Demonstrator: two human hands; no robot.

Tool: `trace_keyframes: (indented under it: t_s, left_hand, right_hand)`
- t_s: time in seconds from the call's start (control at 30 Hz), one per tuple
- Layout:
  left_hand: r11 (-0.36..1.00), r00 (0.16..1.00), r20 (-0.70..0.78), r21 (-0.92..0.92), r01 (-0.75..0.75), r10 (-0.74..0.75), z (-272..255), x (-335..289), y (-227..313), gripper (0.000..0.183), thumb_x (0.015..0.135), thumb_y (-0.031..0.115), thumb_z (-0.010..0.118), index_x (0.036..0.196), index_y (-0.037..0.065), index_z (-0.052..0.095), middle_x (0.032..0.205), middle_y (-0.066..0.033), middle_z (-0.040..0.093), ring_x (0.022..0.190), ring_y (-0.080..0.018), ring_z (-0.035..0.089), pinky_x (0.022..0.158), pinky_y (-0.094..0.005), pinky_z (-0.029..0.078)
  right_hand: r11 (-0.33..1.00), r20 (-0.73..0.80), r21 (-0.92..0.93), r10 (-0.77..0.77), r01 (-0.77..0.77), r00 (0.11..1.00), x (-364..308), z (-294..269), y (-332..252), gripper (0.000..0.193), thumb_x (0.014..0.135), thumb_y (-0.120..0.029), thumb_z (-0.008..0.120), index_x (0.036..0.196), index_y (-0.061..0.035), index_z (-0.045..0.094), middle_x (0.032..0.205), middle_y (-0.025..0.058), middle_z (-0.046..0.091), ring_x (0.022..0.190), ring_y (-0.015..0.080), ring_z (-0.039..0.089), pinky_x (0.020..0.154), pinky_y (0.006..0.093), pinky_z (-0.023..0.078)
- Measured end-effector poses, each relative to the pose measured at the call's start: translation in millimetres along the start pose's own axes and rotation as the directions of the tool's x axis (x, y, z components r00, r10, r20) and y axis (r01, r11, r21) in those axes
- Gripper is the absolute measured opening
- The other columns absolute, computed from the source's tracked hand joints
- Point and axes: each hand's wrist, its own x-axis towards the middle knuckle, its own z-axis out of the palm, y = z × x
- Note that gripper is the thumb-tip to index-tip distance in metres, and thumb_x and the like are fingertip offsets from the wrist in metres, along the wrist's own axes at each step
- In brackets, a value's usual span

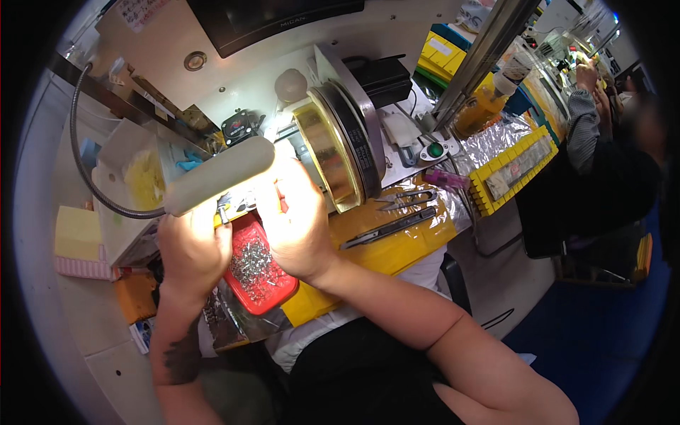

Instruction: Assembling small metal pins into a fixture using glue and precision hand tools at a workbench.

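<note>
My left hand (190,248) is closed, its thumb and fingers curled together beside a small metal piece under the lamp head (221,176). The lamp hides part of its fingertips. My right hand (301,230) is closed too, with its fingers bent toward the same lit spot. Strong glare washes it out, so what it pinches cannot be made out. Between and below both hands sits a red tray (280,296) holding many small silvery metal parts (253,265). Just beyond my right hand stands a machine with a round, yellow-tinted clear drum (327,152).
Thread snips (407,198) and a utility knife (389,228) lie on a yellow sheet (340,225). A yellow toothed rack (513,170) and a green button (434,150) are to the right. A white bin (127,184) stands left. Another person's sleeve (582,127) shows far right.
</note>
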Motion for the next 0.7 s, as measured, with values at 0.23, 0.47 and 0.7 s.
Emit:
trace_keyframes:
  t_s: [0.23,0.47,0.7]
  left_hand:
    - [0.491,0.975,0.223,-0.847,0.204,-0.02,-9,53,1,0.076,0.074,0.016,0.067,0.144,-0.001,0.044,0.135,-0.0103,0.053,0.113,-0.0179,0.052,0.097,-0.0338,0.046]
    - [0.508,0.944,0.329,-0.819,0.267,0.034,6,104,-1,0.112,0.066,0.056,0.071,0.154,-0.003,0.035,0.143,-0.0102,0.049,0.122,-0.018,0.046,0.105,-0.0295,0.035]
    - [0.555,0.983,0.168,-0.826,0.099,0.075,-1,80,0,0.078,0.083,0.041,0.067,0.146,-0.001,0.047,0.14,-0.0169,0.054,0.129,-0.0253,0.048,0.108,-0.039,0.038]
  right_hand:
    - [0.996,0.079,-0.072,-0.051,0.056,0.996,6,-10,-2,0.007,0.1,0.0,0.051,0.107,0.0018,0.054,0.081,0.0012,0.049,0.071,0.005,0.047,0.063,0.0236,0.042]
    - [0.999,0.012,-0.032,0.008,-0.008,1.0,-3,4,2,0.011,0.103,-0.006,0.048,0.107,0.0017,0.054,0.085,0.0115,0.057,0.081,0.0158,0.059,0.074,0.0294,0.049]
    - [0.978,0.074,-0.04,-0.2,0.203,0.977,-13,-17,1,0.009,0.104,-0.008,0.047,0.102,-0.0002,0.051,0.082,0.0071,0.053,0.07,0.0133,0.05,0.067,0.0286,0.046]
